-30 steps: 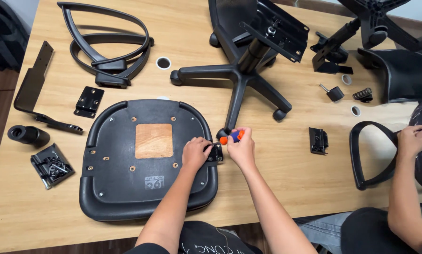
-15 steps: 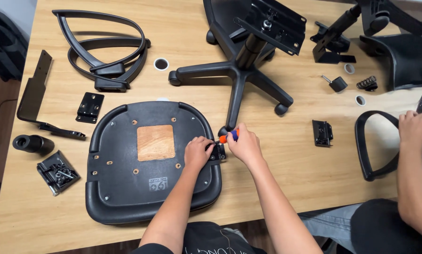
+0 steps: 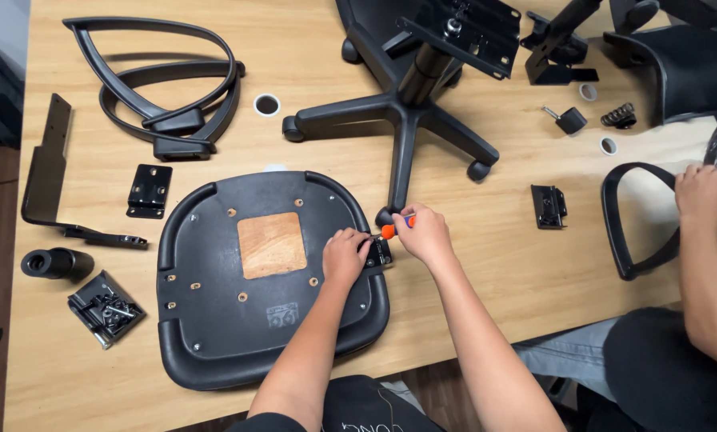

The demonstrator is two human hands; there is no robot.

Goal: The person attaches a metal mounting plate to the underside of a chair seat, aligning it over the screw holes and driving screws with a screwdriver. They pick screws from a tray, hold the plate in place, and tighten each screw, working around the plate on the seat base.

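Two hands meet at the right edge of an upturned black seat pan [image 3: 214, 320] that lies in the lower middle of the frame on a light wooden counter [image 3: 494, 264]. The left hand [image 3: 346, 256] rests on the pan's rim with its fingers curled together, pressing on a small black bracket [image 3: 379, 253] that sits at that edge. The right hand [image 3: 425, 234] is clamped around a screwdriver with an orange handle [image 3: 390, 230], of which only a short orange stretch shows between the two hands; its tip points down at the bracket. A bare wooden square [image 3: 271, 245] shows in the middle of the seat pan, with small screw holes around it.

Just above the hands, the black five-legged chair base [image 3: 406, 120] lies on the counter, one caster nearly touching the right hand. Two black armrest loops [image 3: 166, 88] are stacked in the upper left of the frame, with a flat black plate [image 3: 149, 190] below them and a long L-shaped bar [image 3: 50, 184] at the left edge. A black cylinder [image 3: 54, 262] and a clear bag of screws [image 3: 106, 309] lie in the lower left. Another small bracket [image 3: 549, 206] lies to the right of the hands.

At the right edge of the frame, another person's hand [image 3: 701, 192] grips a black armrest loop [image 3: 626, 224].
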